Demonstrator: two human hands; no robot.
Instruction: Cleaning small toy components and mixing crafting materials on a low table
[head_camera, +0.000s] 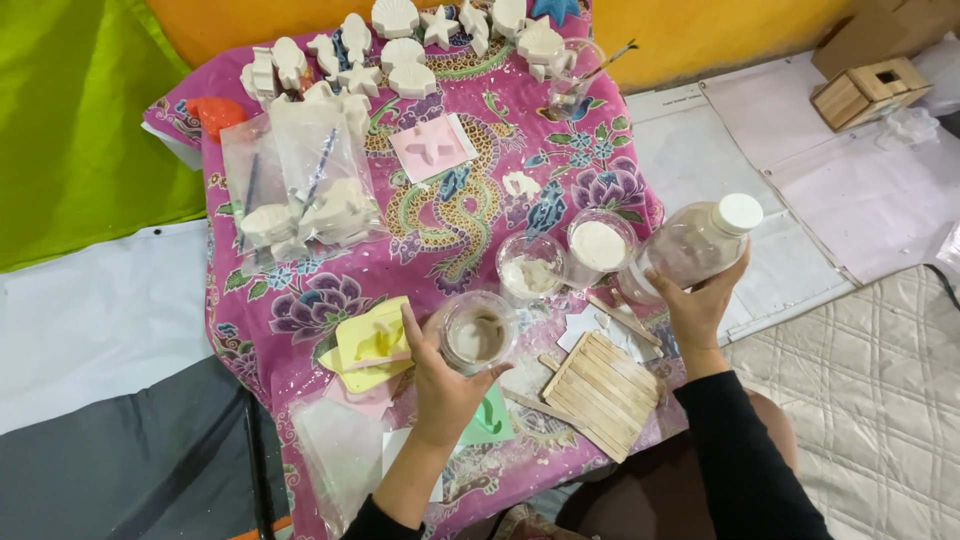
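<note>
I see a clear plastic cup (478, 335) with a pale grey-brown mix in it, wrapped by the fingers of the left hand (440, 385), thumb on the near rim. The right hand (700, 300) grasps a clear bottle (690, 248) with a white cap, tilted, its base nearest the fingertips (cap on, as far as I can tell). I judge this the pouring step, about to begin: the cap must come off before the bottle tips over the cup. Beyond the left fingers stand two more cups (565, 258); below the right fingers lie wooden craft sticks (600, 385); left of the left thumb, a yellow mould (372, 340).
</note>
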